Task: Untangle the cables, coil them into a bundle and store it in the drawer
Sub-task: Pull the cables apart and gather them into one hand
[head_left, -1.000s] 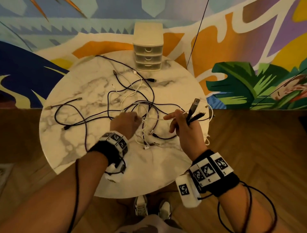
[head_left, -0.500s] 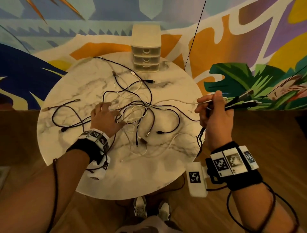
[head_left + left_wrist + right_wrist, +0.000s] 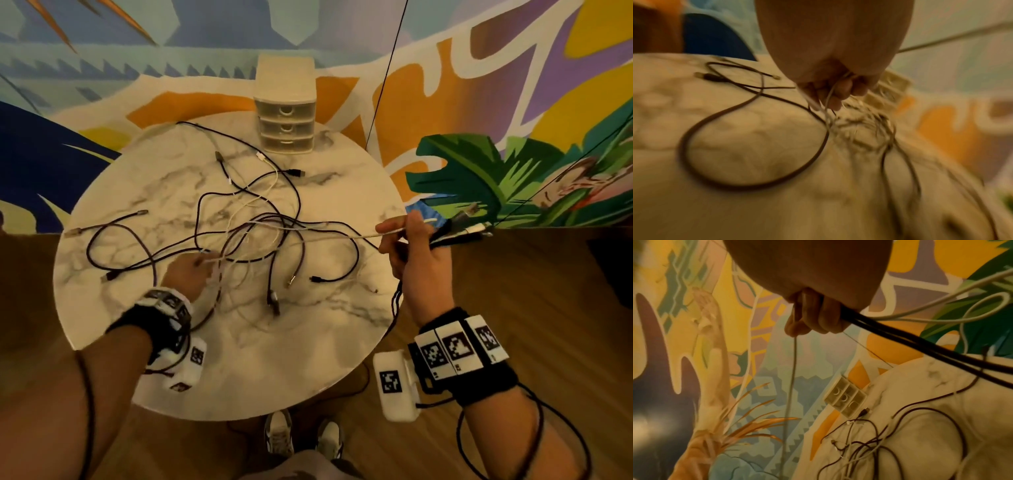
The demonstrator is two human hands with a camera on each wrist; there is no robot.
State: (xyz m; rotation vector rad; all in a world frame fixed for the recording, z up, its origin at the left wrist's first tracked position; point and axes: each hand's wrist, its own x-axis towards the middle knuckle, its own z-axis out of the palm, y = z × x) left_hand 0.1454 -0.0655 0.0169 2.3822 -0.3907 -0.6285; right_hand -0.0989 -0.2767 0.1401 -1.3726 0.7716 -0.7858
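Overhead, both hands [image 3: 186, 274] [image 3: 416, 253] grip cables [image 3: 260, 233]; the right wrist view alone shows dark leads [image 3: 900, 335].

The tangle of cables [image 3: 253, 236] sprawls across the middle of the table [image 3: 274, 370], so the straight way to the drawer unit [image 3: 287, 118] at the far edge is strewn with loops and plugs. A white cable [image 3: 342, 237] stretches taut between my hands, barring the right side. The near table edge lies bare, as does the far right rim.

Black wristbands [image 3: 479, 377] with checkered markers
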